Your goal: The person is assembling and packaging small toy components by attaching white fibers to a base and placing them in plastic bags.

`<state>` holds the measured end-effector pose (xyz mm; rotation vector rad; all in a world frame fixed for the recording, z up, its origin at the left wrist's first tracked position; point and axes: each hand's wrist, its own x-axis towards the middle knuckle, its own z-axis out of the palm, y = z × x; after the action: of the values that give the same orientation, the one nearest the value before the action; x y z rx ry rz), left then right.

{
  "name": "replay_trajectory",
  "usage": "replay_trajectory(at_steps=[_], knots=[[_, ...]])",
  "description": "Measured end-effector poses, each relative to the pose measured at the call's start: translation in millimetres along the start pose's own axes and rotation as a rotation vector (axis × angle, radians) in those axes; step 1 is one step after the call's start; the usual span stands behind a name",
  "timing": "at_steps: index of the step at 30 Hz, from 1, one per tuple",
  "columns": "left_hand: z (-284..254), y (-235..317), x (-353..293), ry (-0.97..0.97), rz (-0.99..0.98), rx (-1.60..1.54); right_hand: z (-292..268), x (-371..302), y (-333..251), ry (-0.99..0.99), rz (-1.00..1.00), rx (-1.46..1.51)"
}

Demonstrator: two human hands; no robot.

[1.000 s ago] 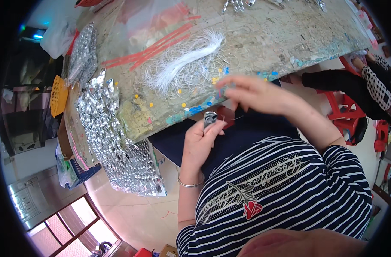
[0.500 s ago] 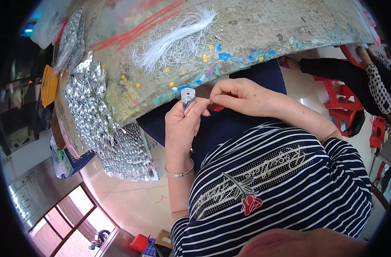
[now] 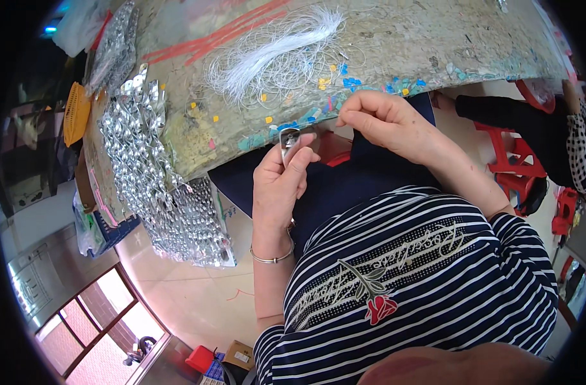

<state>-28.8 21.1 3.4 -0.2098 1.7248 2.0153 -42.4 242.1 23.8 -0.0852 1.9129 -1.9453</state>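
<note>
My left hand [image 3: 279, 186] pinches a small shiny silver metal piece [image 3: 289, 138] between thumb and fingers, upright near the table's front edge. In the earlier frame the piece shows a small dark hole near its rounded top. My right hand [image 3: 386, 125] is apart from it, up and to the right, thumb and forefinger pressed together. Whatever lies in that pinch is too fine to make out. Beyond both hands a loose bundle of white thread [image 3: 283, 48] lies on the table. To the left, a mass of shiny silver strips [image 3: 135, 131] hangs over the table edge.
The worn table [image 3: 408, 42] carries red tape strips and scattered blue and yellow bits. A yellow basket [image 3: 76, 114] and a clear plastic bag [image 3: 78, 29] are at the far left. Red stools [image 3: 511, 151] and another person's dark-sleeved arm [image 3: 504, 109] are at the right.
My right hand has moved up and right, away from my left hand. The metal piece has turned in my left fingers. The whole view has shifted slightly.
</note>
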Motion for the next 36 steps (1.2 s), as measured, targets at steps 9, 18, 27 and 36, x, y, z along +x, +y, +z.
replay_trajectory(at_steps=[9,18,27,36], knots=[[2,-8,-2,-0.039,0.157,-0.126,13,-1,1,0.02,-0.148,-0.125],[3,-12,-5,-0.007,0.103,-0.175,15,1,5,-0.022,0.004,-0.067],[4,-18,-4,0.005,0.082,-0.156,16,3,6,0.08,-0.086,-0.195],[5,-19,-4,-0.011,0.026,-0.149,16,6,13,0.095,-0.118,-0.25]])
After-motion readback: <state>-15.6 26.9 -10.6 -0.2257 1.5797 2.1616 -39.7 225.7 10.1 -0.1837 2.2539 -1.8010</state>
